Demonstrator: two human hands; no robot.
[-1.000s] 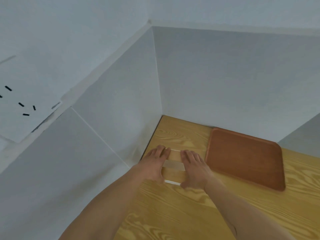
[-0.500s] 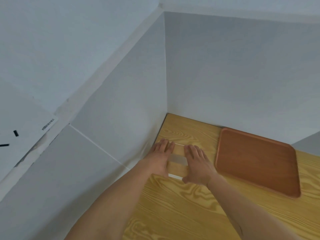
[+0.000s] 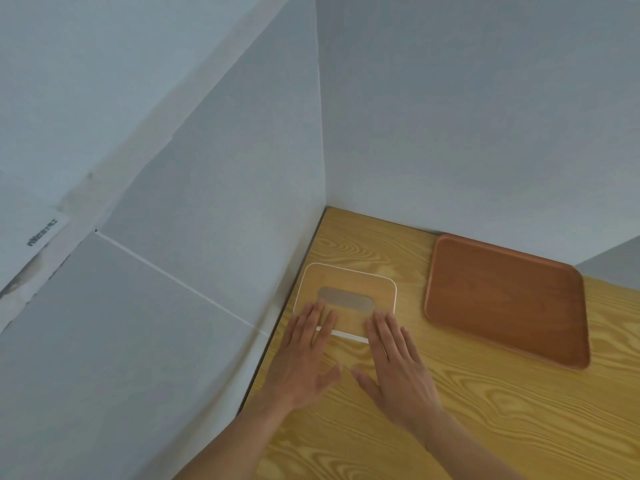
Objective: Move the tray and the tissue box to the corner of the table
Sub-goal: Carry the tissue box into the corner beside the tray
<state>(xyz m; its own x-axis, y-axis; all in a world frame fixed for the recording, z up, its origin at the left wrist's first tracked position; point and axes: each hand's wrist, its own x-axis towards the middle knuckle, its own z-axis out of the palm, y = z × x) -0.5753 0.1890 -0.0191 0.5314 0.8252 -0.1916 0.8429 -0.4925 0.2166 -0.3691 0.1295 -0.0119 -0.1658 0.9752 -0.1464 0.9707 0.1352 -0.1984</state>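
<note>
Tissue box (image 3: 346, 299), a flat box with a wood-look top, white rim and grey slot, sat near the corner of the yellow wooden bench (image 3: 485, 427). Beside it lay the brown wooden tray (image 3: 505, 303) by the wall. Both looked nearly placed. The left hand (image 3: 304, 362) and right hand (image 3: 394, 365), flat with an open grip, held nothing. Before, they covered the box; now only fingertips touched its near edge.

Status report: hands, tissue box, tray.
Left hand and right hand open, flat, fingers on tissue box near edge. Box near left wall. Tray beside it, against back wall. Nothing between.
</note>
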